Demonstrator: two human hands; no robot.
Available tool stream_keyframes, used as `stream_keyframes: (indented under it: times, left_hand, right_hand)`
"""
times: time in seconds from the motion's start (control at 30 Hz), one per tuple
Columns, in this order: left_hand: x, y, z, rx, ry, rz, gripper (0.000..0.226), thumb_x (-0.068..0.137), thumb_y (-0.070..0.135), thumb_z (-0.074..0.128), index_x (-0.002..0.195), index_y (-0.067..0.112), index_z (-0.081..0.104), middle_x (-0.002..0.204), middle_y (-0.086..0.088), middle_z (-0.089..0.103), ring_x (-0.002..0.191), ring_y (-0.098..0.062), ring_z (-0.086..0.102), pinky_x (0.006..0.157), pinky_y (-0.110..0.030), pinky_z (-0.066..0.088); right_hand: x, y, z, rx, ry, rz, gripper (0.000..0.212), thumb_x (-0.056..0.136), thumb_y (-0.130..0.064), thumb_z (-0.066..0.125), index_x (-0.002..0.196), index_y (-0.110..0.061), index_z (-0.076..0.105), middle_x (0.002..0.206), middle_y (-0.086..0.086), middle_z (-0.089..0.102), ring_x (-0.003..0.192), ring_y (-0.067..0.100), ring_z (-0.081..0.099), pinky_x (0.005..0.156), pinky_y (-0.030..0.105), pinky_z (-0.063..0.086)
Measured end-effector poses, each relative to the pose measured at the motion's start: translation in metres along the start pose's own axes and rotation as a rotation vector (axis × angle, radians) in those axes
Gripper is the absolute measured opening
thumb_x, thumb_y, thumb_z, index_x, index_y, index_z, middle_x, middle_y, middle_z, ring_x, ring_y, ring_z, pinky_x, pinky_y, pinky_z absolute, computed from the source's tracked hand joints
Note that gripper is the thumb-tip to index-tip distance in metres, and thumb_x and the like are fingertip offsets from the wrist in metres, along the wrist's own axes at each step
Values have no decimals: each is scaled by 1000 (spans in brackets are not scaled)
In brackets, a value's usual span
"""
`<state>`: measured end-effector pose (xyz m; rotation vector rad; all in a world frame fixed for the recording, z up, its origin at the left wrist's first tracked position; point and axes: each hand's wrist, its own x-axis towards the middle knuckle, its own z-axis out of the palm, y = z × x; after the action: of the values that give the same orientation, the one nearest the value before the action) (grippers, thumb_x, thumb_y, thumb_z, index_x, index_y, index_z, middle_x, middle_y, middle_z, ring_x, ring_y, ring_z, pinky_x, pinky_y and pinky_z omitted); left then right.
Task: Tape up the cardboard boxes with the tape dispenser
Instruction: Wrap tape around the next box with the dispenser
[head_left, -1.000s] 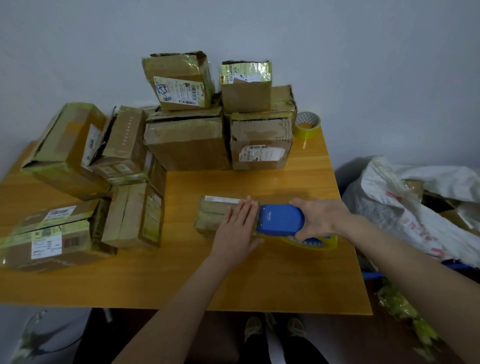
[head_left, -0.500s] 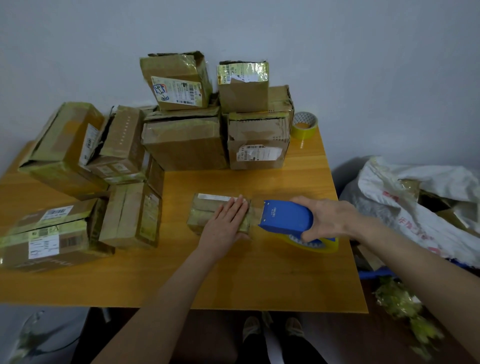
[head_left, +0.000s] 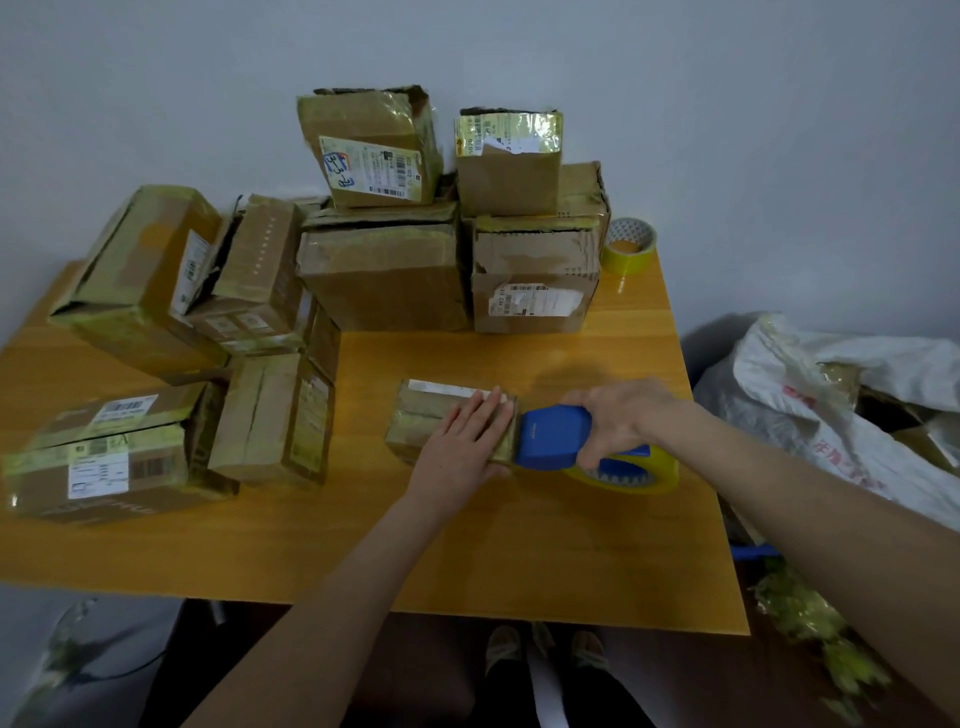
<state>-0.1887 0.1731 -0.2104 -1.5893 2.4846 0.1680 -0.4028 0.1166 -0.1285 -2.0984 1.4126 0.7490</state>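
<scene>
A small flat cardboard box (head_left: 423, 415) lies in the middle of the wooden table (head_left: 519, 551). My left hand (head_left: 462, 447) presses flat on its top, fingers spread, covering its right half. My right hand (head_left: 618, 415) grips the blue tape dispenser (head_left: 553, 439), whose front edge meets the box's right end. The dispenser's yellow tape roll (head_left: 631, 467) rests low against the table behind it.
Several taped cardboard boxes (head_left: 384, 280) are stacked along the back and left of the table. A spare yellow tape roll (head_left: 628, 247) stands at the back right corner. A white sack (head_left: 831, 410) with cardboard sits right of the table. My feet show below the front edge.
The dispenser has slid right off the box top to its right end, tilted down. My left hand stays pressed on the box.
</scene>
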Motion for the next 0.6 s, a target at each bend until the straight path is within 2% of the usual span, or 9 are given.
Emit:
stream_keyframes:
  times: [0.17, 0.3, 0.4, 0.47, 0.53, 0.6]
  left_hand:
    - [1, -3, -2, 6, -18, 13, 84, 94, 52, 41, 151, 21, -12, 160, -2, -17, 147, -22, -14, 121, -38, -1]
    - [0, -5, 0, -20, -31, 46, 82, 94, 50, 43, 153, 20, -6, 160, -2, -13, 148, -22, -12, 121, -39, -1]
    - [-3, -10, -1, -90, 6, 56, 82, 88, 62, 29, 153, 21, 2, 160, 2, -8, 147, -17, -10, 121, -39, 2]
    - [-7, -6, -3, -217, 58, 6, 81, 86, 66, 20, 153, 21, 14, 160, 4, 0, 148, -14, -3, 121, -40, 4]
    - [-7, 9, -6, -262, 166, -93, 77, 87, 66, 29, 148, 19, 32, 158, -3, 20, 146, -20, 15, 120, -44, 13]
    - [-2, 28, -11, -238, 202, -295, 75, 88, 64, 43, 146, 17, 34, 155, -10, 24, 144, -28, 21, 118, -48, 15]
  right_hand:
    - [15, 0, -20, 40, -101, -13, 70, 64, -48, 75, 128, -43, 47, 106, -11, 58, 93, 17, 57, 70, 30, 48]
    - [23, -4, -8, 27, -91, 50, 80, 62, -53, 72, 136, -35, 48, 110, -6, 60, 95, 19, 59, 74, 32, 52]
    - [17, 9, -13, 199, -88, 13, 76, 65, -48, 76, 134, -32, 49, 110, -7, 58, 98, 19, 58, 83, 37, 54]
    - [8, 24, -18, 345, -38, 6, 69, 68, -41, 79, 130, -30, 51, 112, -6, 59, 98, 18, 59, 87, 38, 53]
    - [2, 36, -20, 450, 59, 35, 61, 69, -36, 79, 124, -28, 54, 110, -3, 62, 95, 19, 62, 87, 38, 54]
    - [-3, 42, -18, 551, 161, 64, 63, 65, -38, 80, 122, -31, 54, 112, -2, 63, 96, 20, 62, 89, 41, 54]
